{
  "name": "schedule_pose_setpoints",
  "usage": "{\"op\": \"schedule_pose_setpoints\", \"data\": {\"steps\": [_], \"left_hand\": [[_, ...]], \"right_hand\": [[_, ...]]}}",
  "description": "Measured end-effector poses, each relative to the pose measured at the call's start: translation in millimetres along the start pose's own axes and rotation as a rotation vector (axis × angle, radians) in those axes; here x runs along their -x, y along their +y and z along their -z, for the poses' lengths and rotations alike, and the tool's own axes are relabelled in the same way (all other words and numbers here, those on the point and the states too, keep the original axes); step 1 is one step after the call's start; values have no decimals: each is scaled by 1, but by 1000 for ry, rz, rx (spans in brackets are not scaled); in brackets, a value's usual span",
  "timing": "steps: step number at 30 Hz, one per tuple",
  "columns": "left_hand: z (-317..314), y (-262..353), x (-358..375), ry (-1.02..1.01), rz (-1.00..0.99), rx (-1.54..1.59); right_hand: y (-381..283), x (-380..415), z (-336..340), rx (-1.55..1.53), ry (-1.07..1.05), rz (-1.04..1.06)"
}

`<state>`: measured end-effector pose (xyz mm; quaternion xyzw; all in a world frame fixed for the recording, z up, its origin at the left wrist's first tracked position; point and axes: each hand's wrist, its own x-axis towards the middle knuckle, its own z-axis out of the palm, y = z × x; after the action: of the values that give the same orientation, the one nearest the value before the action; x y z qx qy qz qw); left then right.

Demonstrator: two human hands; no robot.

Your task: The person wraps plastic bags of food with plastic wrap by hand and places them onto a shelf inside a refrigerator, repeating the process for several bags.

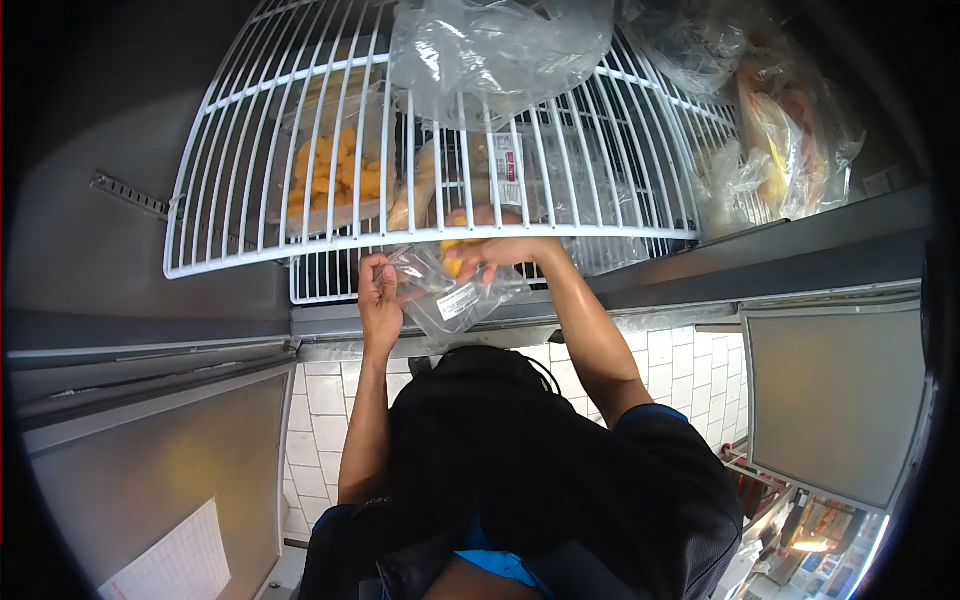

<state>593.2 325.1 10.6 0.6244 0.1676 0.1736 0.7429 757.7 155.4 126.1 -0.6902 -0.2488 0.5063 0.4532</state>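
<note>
A single head-worn camera with a strong fisheye lens looks steeply down the person's own front, so the dark torso fills the lower middle of the frame and both forearms run up towards its centre. It sits close to an open refrigerator, whose white wire shelf (430, 140) curves across the upper half, with tiled floor (330, 400) in a strip down the middle and steel doors bowed at either side. No second view exists, so nothing is shared.
</note>
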Motion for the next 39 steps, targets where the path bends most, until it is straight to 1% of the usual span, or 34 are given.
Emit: {"op": "schedule_pose_setpoints", "data": {"steps": [1,3,4,6,7,8,9,10,11,12,13,14,15,16,17,18,19,20,21,23,25,26,27,28,29,30,31,32,33,34,35,37,38,39], "left_hand": [[-2,2,1,3,-2,47],[-7,2,3,21,-33,77],[-8,-1,4,31,-16,64],[-12,-1,4,38,-2,51],[-14,3,4,-2,-30,0],[-15,6,3,-39,-59,-51],[-13,7,1,-38,-59,-52],[-9,8,-3,-44,-151,-193],[-4,11,-7,-49,-245,-335],[3,14,-9,-48,-247,-335],[11,20,-11,-103,-206,-323],[15,23,-13,-159,-165,-310],[15,23,-13,-160,-170,-308],[15,23,-13,-117,-149,-92],[16,23,-12,-75,-127,124],[17,23,-10,-32,-104,339],[15,24,-7,-31,-111,340],[11,24,-3,37,-95,500],[10,25,2,103,-76,657],[14,9,8,99,-80,618],[20,-4,15,23,-54,521],[29,-10,16,-54,-55,474],[42,-16,16,-49,-57,473],[56,-22,16,-139,-36,274],[50,5,18,-229,-16,73],[32,29,27,-206,-134,208],[29,48,28,-209,-138,204],[27,59,29,-230,-167,189],[24,62,30,-247,-195,178],[33,54,25,-312,-211,-38],[42,37,22,-313,-205,-41],[53,6,14,-199,-95,-92],[44,13,12,-73,-124,84],[37,21,14,-71,-126,85]], "right_hand": [[-2,3,6,-37,53,-20],[9,-5,9,32,154,-67],[20,-11,10,35,153,-68],[31,-18,8,196,-253,39],[28,-14,7,197,-251,39],[10,-3,1,254,-260,41],[1,4,-3,310,-272,43],[9,-2,0,333,-285,131],[-6,7,-2,336,-286,134],[-24,19,-4,396,-239,34],[-34,28,-6,455,-190,-66],[-21,27,-3,457,-187,-65],[2,21,2,616,138,413],[-3,23,-2,748,472,896],[-7,28,-6,753,472,901],[-12,36,-13,747,717,811],[-21,44,-23,732,957,713],[-7,32,-31,784,1052,692],[5,30,-36,782,1056,696],[14,28,-43,-284,538,334],[11,35,-39,-327,508,297],[9,36,-32,-232,674,379],[8,36,-31,-135,837,458],[0,38,-39,-10,874,466],[-1,39,-41,290,752,415],[-7,42,-45,305,766,406],[-17,46,-50,320,783,397],[-23,45,-54,321,784,399],[-28,44,-58,335,630,530],[-29,44,-62,340,473,655],[-25,41,-61,334,474,652],[-17,25,-49,98,775,492],[-11,19,-42,-148,581,633],[-1,16,-46,-147,579,633]]}}
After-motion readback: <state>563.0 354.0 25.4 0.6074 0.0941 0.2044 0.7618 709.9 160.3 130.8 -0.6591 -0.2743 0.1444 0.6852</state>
